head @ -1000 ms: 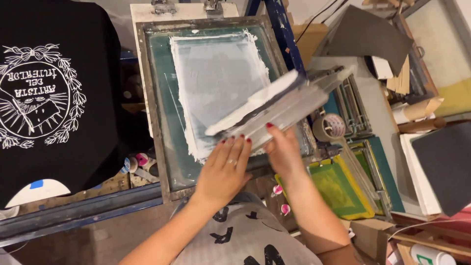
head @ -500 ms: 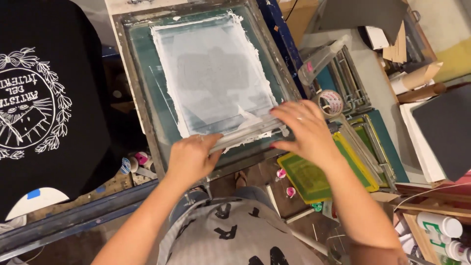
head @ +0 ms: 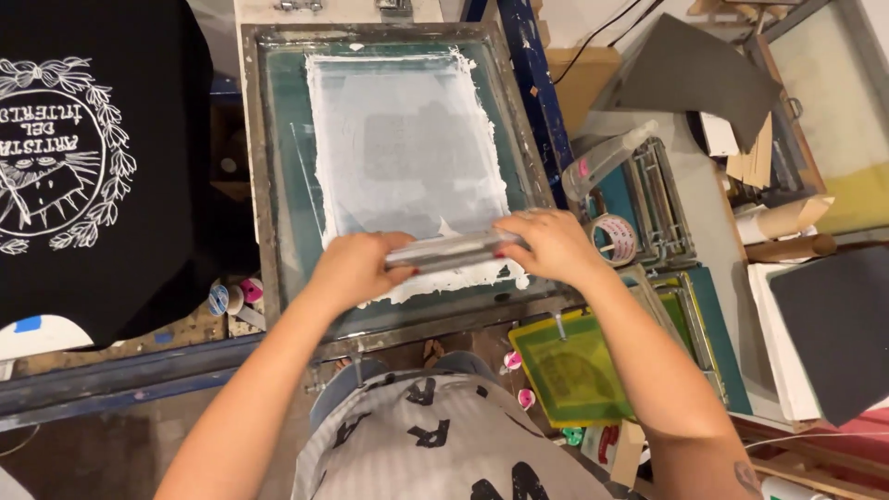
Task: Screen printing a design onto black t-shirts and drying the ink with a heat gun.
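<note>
Crowding the right side of the print station are several things: one clear spray bottle (head: 607,159) lying tilted just beside the blue post (head: 530,88), one roll of tape (head: 613,238) right next to the right wrist, a dark grey sheet (head: 699,74) propped near the top right corner, and one small yellow-green screen (head: 571,366) below the frame's near right corner. A second, darker board (head: 833,324) lies at the far right edge on a white sheet. To the left, well apart from the hands, one black T-shirt (head: 83,167) with a round white wreath print lies flat on its platen. Small pink and blue caps (head: 231,296) sit between the shirt and the frame's left rail. Nothing lies between the hands and the mesh.

One screen frame (head: 262,167) carries a single rectangular spread of white ink (head: 403,139) over teal mesh. One squeegee (head: 454,250) lies across the near end of that ink patch, close to the frame's near rail, running left to right with its right end slightly higher.

Both hands are clenched around the squeegee. The left hand (head: 356,268) grips its left end with fingers wrapped over the top; the right hand (head: 551,243) covers its right end, red-painted nails showing on the fingertips. The tool spans the gap between the two hands, with a ragged ridge of ink just beneath it.
</note>
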